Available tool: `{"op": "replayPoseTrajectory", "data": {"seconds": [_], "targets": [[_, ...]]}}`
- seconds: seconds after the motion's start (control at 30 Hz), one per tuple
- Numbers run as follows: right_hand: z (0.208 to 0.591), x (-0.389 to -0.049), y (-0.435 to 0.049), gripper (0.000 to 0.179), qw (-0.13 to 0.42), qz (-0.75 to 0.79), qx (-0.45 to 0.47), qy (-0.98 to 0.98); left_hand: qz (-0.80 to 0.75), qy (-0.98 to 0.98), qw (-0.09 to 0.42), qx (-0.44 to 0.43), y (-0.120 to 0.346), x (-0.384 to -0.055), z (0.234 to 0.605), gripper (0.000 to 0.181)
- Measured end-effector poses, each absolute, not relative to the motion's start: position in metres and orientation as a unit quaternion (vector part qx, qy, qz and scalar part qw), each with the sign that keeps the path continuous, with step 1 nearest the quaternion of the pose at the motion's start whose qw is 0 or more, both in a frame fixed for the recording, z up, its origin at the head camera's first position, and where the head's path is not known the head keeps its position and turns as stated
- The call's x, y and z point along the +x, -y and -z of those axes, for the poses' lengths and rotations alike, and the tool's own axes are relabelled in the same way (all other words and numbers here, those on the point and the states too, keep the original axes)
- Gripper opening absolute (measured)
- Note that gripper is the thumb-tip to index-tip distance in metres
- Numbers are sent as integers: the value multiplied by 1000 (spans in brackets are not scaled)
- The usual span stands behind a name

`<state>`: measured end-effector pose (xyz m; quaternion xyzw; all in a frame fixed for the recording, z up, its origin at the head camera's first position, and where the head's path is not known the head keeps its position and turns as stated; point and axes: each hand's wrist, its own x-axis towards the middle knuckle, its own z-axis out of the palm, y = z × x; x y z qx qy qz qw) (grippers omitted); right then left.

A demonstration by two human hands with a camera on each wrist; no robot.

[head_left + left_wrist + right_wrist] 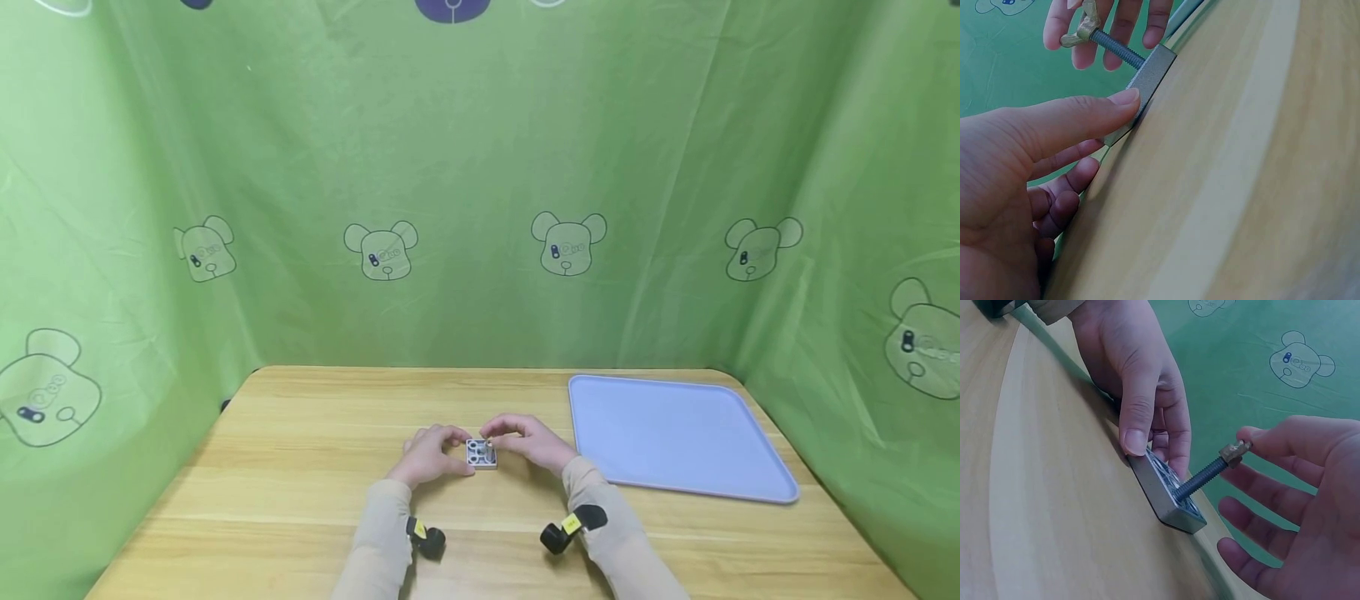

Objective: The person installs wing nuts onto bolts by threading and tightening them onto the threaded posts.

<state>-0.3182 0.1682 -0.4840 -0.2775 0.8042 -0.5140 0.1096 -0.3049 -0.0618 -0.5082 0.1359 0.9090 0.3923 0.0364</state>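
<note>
Metal block (1157,492), square, is pinched by left hand (429,457); right hand (531,442) loosely pinches brassy wing nut (1232,454) on threaded bolt (1202,478)

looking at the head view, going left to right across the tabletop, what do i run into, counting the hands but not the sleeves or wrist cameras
Left hand → square metal block with holes → right hand → lavender-blue rectangular tray.

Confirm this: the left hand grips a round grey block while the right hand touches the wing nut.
Round is wrong: the head view shows a square grey block. The left hand does grip it, and the right hand does touch the wing nut.
</note>
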Motion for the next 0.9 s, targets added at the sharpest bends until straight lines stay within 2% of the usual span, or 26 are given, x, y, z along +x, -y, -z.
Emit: {"op": "replayPoseTrajectory", "data": {"seconds": [0.3,0.63,0.9], "targets": [[486,-317,-163,22,100,525,-248,-808,-388,-910,35,138,61,-303,508,52],[489,-318,-166,39,113,505,-299,-801,-393,-908,34,141,62,-302,506,52],[488,-318,-167,27,106,493,-304,-808,-393,-908,32,145,61,-302,505,52]]}}
